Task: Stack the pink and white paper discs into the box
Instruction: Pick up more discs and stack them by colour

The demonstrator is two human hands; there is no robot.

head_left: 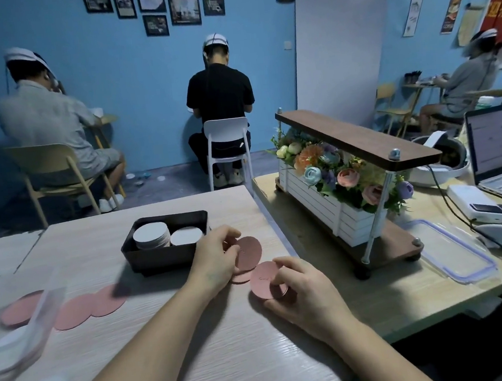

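Left hand (216,260) pinches a pink disc (249,252); right hand (307,288) grips a second pink disc (263,280). Risk: thin discs slip or fan apart before reaching the box (158,256).

Your room is dim with a cool blue cast. Light reaches the table (228,359) from the far right, so the box (161,256) throws a soft dark shadow toward the near left. The laptop screen (500,138) at far right glows pale. At the near left everything smears: the clear bag (39,318) and the pink discs (75,312) beside it are blurred. Your wide lens bows the walls (143,78) and stretches the edges, and the person (470,80) at far right looks soft.
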